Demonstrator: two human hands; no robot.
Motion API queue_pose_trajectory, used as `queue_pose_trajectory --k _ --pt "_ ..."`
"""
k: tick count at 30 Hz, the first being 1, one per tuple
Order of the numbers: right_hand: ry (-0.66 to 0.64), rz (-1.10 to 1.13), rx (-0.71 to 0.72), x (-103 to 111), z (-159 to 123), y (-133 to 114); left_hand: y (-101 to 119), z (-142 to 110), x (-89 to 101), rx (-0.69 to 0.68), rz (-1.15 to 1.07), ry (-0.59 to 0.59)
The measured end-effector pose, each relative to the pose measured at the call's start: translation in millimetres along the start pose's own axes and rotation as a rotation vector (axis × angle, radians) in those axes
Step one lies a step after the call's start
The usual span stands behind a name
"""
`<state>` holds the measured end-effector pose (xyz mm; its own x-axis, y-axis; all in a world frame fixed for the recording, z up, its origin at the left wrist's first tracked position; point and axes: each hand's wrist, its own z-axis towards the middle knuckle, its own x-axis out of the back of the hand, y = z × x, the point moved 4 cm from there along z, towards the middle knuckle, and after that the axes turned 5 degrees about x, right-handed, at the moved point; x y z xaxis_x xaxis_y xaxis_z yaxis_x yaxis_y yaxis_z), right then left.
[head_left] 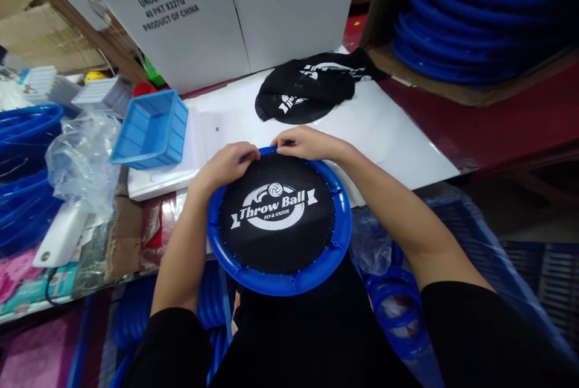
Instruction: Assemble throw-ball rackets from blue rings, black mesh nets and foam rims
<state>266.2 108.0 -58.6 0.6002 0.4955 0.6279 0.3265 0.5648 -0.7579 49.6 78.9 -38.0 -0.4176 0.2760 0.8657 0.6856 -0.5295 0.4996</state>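
Observation:
A blue plastic ring [316, 276] with a black mesh net [275, 237] printed "Throw Ball" rests tilted against my lap at the table's front edge. My left hand [226, 165] is curled over the ring's far-left rim, fingers pinching the mesh edge. My right hand [303, 142] is closed on the far rim beside it, fingertips pressing the mesh onto the ring. The two hands nearly touch at the top of the ring.
A pile of loose black mesh nets [307, 89] lies on the white sheet [398, 134] behind. A blue basket [151, 128] and a crumpled clear bag [81, 159] sit left. Stacked blue rings fill a cardboard box [479, 14] at right and the left edge [22, 177].

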Motion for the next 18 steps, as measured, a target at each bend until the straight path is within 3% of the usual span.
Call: queue_pose_trajectory --k 6,12,18 --pt "0.028 0.050 -0.015 2.6 0.6 1.4 4.1 -1.9 1.6 0.021 0.038 -0.015" --pt "-0.066 0.123 -0.023 6.1 0.9 4.3 13.0 2.0 -6.9 0.047 0.118 0.069" --pt "-0.088 0.108 0.009 4.3 0.3 4.1 14.3 10.6 -18.0 0.022 -0.042 0.118"
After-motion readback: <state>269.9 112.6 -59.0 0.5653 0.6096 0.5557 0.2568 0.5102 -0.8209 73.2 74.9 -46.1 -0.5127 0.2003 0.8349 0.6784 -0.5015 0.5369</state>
